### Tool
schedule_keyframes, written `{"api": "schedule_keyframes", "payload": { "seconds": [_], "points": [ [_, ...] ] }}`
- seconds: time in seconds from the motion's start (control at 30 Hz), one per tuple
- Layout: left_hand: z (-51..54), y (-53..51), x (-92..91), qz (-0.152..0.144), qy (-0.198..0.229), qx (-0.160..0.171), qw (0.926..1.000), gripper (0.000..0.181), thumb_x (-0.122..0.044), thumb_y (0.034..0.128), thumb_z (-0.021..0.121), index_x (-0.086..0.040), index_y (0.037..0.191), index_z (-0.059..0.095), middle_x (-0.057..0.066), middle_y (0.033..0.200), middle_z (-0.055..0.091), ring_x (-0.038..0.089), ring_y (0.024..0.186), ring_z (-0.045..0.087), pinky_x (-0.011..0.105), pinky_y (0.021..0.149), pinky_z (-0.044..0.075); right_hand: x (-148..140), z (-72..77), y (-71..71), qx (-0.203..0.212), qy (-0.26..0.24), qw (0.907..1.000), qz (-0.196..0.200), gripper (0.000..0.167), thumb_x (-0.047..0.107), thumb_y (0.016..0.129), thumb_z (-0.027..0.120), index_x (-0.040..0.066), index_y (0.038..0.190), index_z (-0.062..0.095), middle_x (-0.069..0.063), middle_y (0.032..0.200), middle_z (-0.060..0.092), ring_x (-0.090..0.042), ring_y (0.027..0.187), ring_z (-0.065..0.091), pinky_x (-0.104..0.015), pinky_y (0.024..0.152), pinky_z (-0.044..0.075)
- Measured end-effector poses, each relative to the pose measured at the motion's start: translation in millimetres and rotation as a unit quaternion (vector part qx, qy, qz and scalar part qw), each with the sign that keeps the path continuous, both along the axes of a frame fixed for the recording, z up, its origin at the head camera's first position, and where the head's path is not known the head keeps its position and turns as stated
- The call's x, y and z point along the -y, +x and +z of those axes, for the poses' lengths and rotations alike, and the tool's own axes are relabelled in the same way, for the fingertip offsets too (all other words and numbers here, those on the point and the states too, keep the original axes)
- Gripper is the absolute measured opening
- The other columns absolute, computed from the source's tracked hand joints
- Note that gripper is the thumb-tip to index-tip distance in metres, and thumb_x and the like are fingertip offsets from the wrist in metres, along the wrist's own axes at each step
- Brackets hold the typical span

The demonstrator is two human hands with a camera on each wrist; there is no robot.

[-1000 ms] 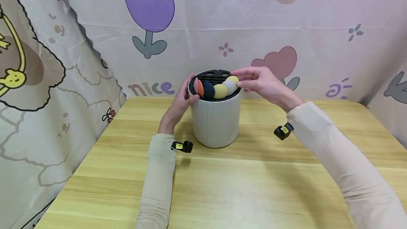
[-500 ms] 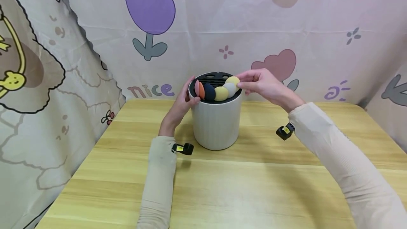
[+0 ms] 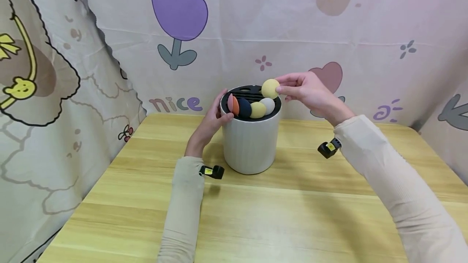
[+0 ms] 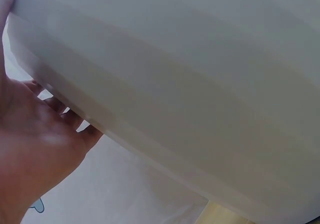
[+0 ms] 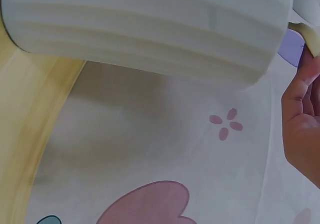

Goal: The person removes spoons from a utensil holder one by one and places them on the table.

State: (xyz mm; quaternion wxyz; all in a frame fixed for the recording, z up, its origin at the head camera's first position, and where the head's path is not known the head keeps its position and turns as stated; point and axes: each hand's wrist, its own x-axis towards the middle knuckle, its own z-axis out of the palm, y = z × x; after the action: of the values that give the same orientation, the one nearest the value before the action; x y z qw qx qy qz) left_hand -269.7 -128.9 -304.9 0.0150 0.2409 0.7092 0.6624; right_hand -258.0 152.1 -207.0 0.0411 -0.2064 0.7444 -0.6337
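Note:
A white ribbed cylindrical holder (image 3: 250, 145) with a black slotted top (image 3: 241, 92) stands upright on the table. My left hand (image 3: 213, 119) grips its upper left side, thumb at the front rim and fingers behind; the left wrist view shows this hand (image 4: 45, 129) against the ribbed wall. Above the top's right edge, my right hand (image 3: 310, 94) pinches a round pale yellow piece (image 3: 270, 89) by its edge. From the right wrist, that yellow piece (image 5: 306, 37) looks thin and curved. A white round piece (image 3: 268, 106), another yellow one (image 3: 257, 110) and a dark blue one (image 3: 244, 108) sit along the front.
Orange (image 3: 235, 106) and pink (image 3: 230, 102) rounded pieces stand on edge at the top's left. The light wooden table (image 3: 274, 214) stretches around the holder. A printed cloth (image 3: 234, 19) hangs behind it.
My right hand has lifted the yellow piece up from beside the white one, which now shows fully. The left hand keeps its grip on the holder. The head view has shifted slightly.

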Motion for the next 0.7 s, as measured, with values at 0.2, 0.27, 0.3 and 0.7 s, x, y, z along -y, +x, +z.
{"api": "schedule_keyframes", "payload": {
  "seconds": [0.2, 0.27, 0.3, 0.7],
  "points": [
    [-3.4, 1.4, -0.4, 0.007, -0.009, 0.008, 0.9999, 0.132, -0.082, 0.0539, 0.07, -0.02, 0.156, 0.014, 0.01, 0.158, 0.015, 0.031, 0.14, 0.024, 0.055, 0.111, 0.02, 0.6, 8.2, 1.8, 0.003, -0.017, 0.9998, -0.003, 0.022, 0.004, 0.09, 0.068, 0.004, 0.111, 0.071, -0.002, 0.094, 0.072, -0.015, 0.086, 0.061, -0.024, 0.068, 0.05],
    [-4.2, 1.4, -0.5, 0.007, -0.01, 0.008, 0.9999, 0.132, -0.082, 0.0537, 0.07, -0.02, 0.156, 0.014, 0.01, 0.158, 0.015, 0.031, 0.14, 0.024, 0.056, 0.111, 0.02, 0.1, 12.6, 2.9, 0.011, -0.046, 0.9989, 0.001, 0.02, 0.002, 0.089, 0.068, 0.005, 0.108, 0.073, -0.003, 0.093, 0.072, -0.014, 0.082, 0.061, -0.023, 0.065, 0.05],
    [-4.3, 1.3, -0.7, 0.006, -0.011, 0.007, 0.9999, 0.132, -0.082, 0.054, 0.07, -0.02, 0.156, 0.014, 0.01, 0.158, 0.015, 0.032, 0.14, 0.024, 0.056, 0.111, 0.02, -0.5, 15.2, 3.6, 0.017, -0.065, 0.9977, 0.003, 0.019, 0.0, 0.088, 0.068, 0.005, 0.106, 0.073, -0.004, 0.092, 0.072, -0.013, 0.08, 0.061, -0.022, 0.064, 0.05],
    [0.7, -1.5, 0.2, 0.004, -0.008, 0.001, 1.0, 0.132, -0.081, 0.0539, 0.071, -0.019, 0.156, 0.015, 0.009, 0.157, 0.019, 0.03, 0.139, 0.026, 0.053, 0.112, 0.022, -6.3, 52.5, 8.9, -0.026, -0.165, 0.9857, 0.027, 0.019, -0.005, 0.082, 0.073, -0.001, 0.101, 0.074, -0.01, 0.092, 0.072, -0.015, 0.077, 0.064, -0.02, 0.058, 0.049]
  ]
}}
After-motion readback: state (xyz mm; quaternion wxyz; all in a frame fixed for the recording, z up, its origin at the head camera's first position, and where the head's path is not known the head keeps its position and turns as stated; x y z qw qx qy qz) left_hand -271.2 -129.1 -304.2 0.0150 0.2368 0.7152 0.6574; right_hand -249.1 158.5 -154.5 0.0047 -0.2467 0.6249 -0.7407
